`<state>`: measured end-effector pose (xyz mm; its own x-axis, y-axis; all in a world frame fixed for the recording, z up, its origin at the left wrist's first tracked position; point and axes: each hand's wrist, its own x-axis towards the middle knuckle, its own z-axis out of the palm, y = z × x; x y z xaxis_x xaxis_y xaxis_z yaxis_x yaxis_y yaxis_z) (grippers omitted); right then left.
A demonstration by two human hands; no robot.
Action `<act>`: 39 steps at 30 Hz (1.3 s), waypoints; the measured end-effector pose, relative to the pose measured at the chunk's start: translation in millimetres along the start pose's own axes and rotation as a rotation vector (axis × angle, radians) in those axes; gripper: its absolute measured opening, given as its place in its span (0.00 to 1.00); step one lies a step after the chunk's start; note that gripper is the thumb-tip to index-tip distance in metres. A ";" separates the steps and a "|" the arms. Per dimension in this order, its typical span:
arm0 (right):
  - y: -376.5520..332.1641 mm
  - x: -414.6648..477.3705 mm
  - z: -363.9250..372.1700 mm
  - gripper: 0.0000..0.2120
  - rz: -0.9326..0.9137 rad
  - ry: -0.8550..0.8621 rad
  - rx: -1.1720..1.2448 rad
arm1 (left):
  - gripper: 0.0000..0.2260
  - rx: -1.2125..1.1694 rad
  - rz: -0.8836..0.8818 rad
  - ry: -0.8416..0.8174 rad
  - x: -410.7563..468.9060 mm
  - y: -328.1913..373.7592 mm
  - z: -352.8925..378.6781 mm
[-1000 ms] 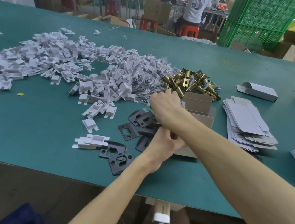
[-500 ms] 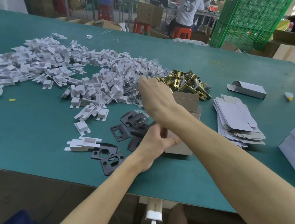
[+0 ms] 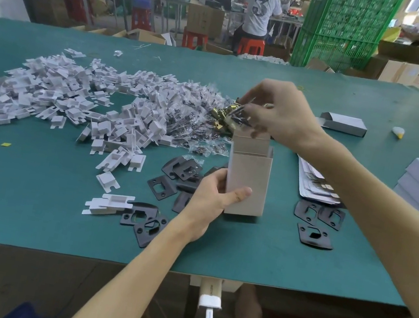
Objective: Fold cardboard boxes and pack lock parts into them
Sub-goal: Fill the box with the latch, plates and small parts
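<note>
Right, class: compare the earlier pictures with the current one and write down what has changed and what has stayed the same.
The right hand reached into the packet heap, pinched a small packet and lifted it to just above the open top of the cardboard box. The left hand still grips the box; the black plates and white inserts lie unmoved.

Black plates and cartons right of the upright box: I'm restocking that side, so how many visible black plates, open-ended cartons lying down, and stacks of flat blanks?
Black strike plates: 3
Open-ended carton lying on its side: 1
Stack of flat carton blanks: 1
Total: 5
</note>
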<state>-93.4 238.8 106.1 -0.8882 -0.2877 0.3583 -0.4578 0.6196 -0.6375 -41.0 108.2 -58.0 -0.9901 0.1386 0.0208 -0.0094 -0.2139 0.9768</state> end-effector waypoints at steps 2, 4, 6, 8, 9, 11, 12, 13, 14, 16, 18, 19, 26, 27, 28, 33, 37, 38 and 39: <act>9.9 -6.3 -5.0 0.06 -0.020 -0.005 -0.088 | 0.18 -0.002 0.003 -0.004 0.0 -0.4 0.1; 16.1 -12.6 -7.2 0.07 -0.032 -0.020 -0.176 | 0.17 -0.013 0.006 -0.006 -0.6 -0.4 0.6; 18.6 -17.4 -7.8 0.07 -0.041 -0.078 -0.223 | 0.19 -0.021 0.013 -0.011 -1.2 0.5 1.2; 19.3 -20.5 -6.8 0.07 -0.061 -0.156 -0.257 | 0.22 -0.029 0.018 -0.016 -1.6 1.4 1.6; 19.6 -21.5 -5.8 0.07 -0.076 -0.182 -0.275 | 0.23 -0.030 0.020 -0.017 -1.5 1.5 1.4; 20.1 -23.2 -4.3 0.06 -0.096 -0.206 -0.287 | 0.23 -0.035 0.018 -0.015 -1.8 1.5 1.6; 20.5 -23.9 -3.8 0.06 -0.097 -0.216 -0.280 | 0.24 -0.033 0.018 -0.015 -1.9 1.3 1.5; 20.8 -24.5 -3.3 0.05 -0.096 -0.226 -0.271 | 0.24 -0.031 0.020 -0.016 -2.1 1.1 1.4; 21.3 -24.8 -3.0 0.05 -0.093 -0.236 -0.265 | 0.24 -0.029 0.021 -0.018 -2.1 1.1 1.3; 21.7 -24.9 -3.0 0.05 -0.082 -0.259 -0.264 | 0.25 -0.026 0.021 -0.020 -2.1 1.5 1.3; 21.5 -24.6 -2.3 0.06 -0.066 -0.295 -0.279 | 0.25 -0.026 0.020 -0.017 -2.0 1.9 1.4; 21.2 -24.6 -1.6 0.07 -0.060 -0.314 -0.291 | 0.24 -0.027 0.018 -0.015 -1.8 2.0 1.3; 18.3 -26.3 7.0 0.08 -0.050 -0.376 -0.325 | 0.19 0.005 -0.002 -0.018 -1.0 1.2 0.9; 18.1 -26.5 8.9 0.07 -0.053 -0.394 -0.339 | 0.19 0.009 -0.002 -0.020 -0.9 1.2 1.0; 17.8 -27.1 10.7 0.07 -0.058 -0.411 -0.359 | 0.19 0.008 -0.001 -0.021 -0.8 1.3 1.0; 13.9 -30.4 17.8 0.13 -0.095 -0.439 -0.490 | 0.16 0.017 0.007 -0.031 -1.6 1.4 0.6; 7.9 -25.3 19.3 0.20 -0.031 -0.482 -0.567 | 0.15 0.020 0.015 -0.037 -1.9 1.4 -0.2; 6.0 -23.2 19.2 0.21 -0.008 -0.500 -0.582 | 0.15 0.023 0.015 -0.038 -1.8 1.7 -0.2; 4.0 -21.0 18.8 0.21 0.009 -0.516 -0.590 | 0.15 0.025 0.016 -0.038 -1.8 1.7 0.0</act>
<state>-77.3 233.7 83.3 -0.8637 -0.4940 -0.0999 -0.4825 0.8677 -0.1197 -39.2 107.6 -56.4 -0.9842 0.1717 0.0439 0.0103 -0.1921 0.9813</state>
